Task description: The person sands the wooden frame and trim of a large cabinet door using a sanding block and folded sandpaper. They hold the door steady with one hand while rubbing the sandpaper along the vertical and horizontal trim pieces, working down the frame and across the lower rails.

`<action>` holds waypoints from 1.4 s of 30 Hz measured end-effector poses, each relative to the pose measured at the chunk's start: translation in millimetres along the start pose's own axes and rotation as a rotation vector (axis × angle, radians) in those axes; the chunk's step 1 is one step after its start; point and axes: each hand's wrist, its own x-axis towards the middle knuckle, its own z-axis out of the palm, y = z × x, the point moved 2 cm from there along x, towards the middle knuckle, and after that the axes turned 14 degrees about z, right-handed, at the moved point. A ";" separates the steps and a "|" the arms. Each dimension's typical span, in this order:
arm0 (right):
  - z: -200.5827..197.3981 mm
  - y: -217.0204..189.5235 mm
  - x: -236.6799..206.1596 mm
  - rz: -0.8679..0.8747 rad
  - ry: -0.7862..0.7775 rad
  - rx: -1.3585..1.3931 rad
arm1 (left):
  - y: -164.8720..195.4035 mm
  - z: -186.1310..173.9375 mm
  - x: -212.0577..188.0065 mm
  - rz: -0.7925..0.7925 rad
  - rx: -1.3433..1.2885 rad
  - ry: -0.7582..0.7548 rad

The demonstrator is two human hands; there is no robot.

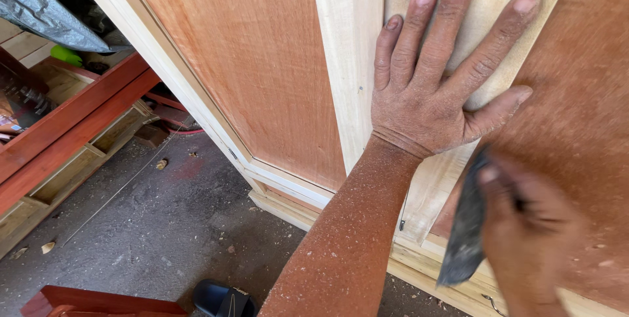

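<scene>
My left hand (438,74) lies flat with fingers spread on a pale wooden frame strip (347,42) of a large door-like panel. The panel has reddish-brown plywood faces (255,55) set in light wood framing. Sawdust covers my left forearm. My right hand (531,238) is blurred at the lower right and grips a dark folded sheet that looks like sandpaper (465,225), held against the pale strip beside the right plywood face (576,120).
A grey concrete floor (164,225) with wood chips lies below the panel. Red-painted wooden beams (72,127) and pale frames stand at the left. A dark sandal (219,298) and a red wooden piece (92,300) sit at the bottom edge. Grey plastic sheeting (39,9) hangs top left.
</scene>
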 end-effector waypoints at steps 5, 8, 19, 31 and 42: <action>-14.2 -16.7 8.4 -0.496 0.077 -0.408 | 1.3 -0.5 1.8 -0.019 -0.033 -0.080; 15.7 49.7 9.7 -0.677 -0.127 -0.524 | 3.0 5.0 3.9 0.001 -0.030 -0.030; 20.1 157.0 -13.8 -0.676 -0.385 -0.765 | 8.1 15.8 2.5 -0.017 -0.024 -0.042; 30.0 193.9 -37.9 -0.598 -0.386 -0.916 | 9.6 19.6 -1.1 -0.021 -0.086 -0.044; -7.2 80.4 16.8 -0.643 -0.013 -0.534 | 8.0 10.2 -4.1 -0.014 -0.024 0.036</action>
